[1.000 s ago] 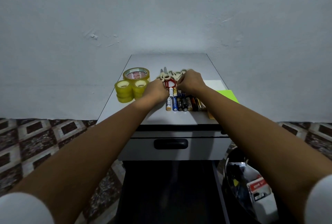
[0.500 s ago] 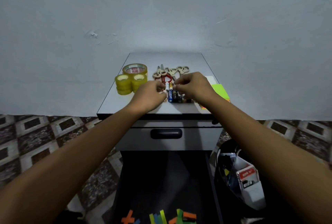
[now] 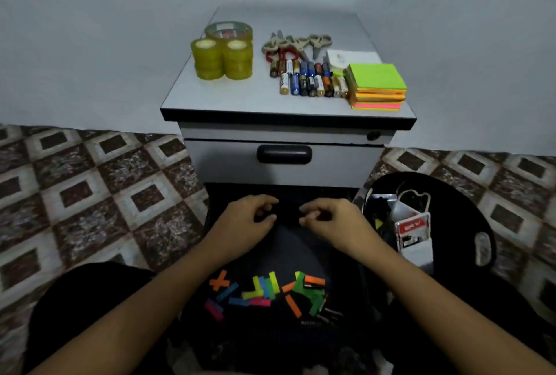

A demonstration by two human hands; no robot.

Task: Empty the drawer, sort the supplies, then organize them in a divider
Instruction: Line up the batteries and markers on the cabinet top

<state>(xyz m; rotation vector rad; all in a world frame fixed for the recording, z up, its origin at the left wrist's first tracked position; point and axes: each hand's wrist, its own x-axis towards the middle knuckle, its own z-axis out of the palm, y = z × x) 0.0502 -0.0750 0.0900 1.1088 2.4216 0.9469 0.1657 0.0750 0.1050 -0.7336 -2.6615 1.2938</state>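
Observation:
On the grey cabinet top (image 3: 228, 97) lie sorted groups: yellow tape rolls (image 3: 222, 55), several scissors (image 3: 296, 43), two rows of batteries (image 3: 310, 78), and a stack of neon sticky notes (image 3: 377, 85) beside a white pad (image 3: 349, 58). Below, the open black drawer (image 3: 285, 254) holds several small coloured sticky flags (image 3: 267, 293) and a few dark clips (image 3: 329, 311). My left hand (image 3: 249, 221) and my right hand (image 3: 331, 219) hover over the drawer's far part, fingers loosely curled, holding nothing I can see.
An upper drawer (image 3: 282, 161) with a black handle is closed. A black round tray (image 3: 451, 224) on the right holds a white box and other small items. Patterned floor tiles (image 3: 90, 194) lie on both sides. A white wall stands behind.
Both hands have left the batteries on the cabinet top and dropped down over the open drawer. The camera tilted down, so the coloured flags came into view.

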